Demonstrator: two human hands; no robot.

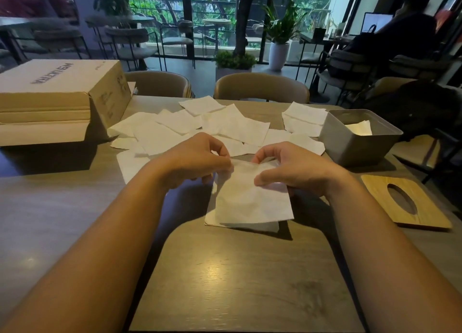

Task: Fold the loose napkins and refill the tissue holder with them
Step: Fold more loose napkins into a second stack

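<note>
- Both hands meet over the middle of the table [225, 282]: the left hand [197, 160] and the right hand [292, 167] each pinch the far edge of one white napkin [250, 197], fingers curled over the top and thumbs pressing on the paper.
- That napkin hangs down from the fingertips toward the person, its near edge resting on the tabletop, with a second layer or sheet showing just beneath its lower border; which of the two I cannot tell.
- Cardboard box [57, 95], the largest thing on the table, sits at the far left with a flap folded open, well apart from the hands.
- Loose napkins [225, 125] lie scattered and overlapping across the far half of the table, just beyond the knuckles of both hands.
- Grey tissue holder [360, 142] stands to the right of the pile, beyond the right hand; it is open on top and a few white napkins show inside.
- Wooden lid [405, 202] with an oval slot lies flat on the table just right of the right wrist, near the holder but not touching it.
</note>
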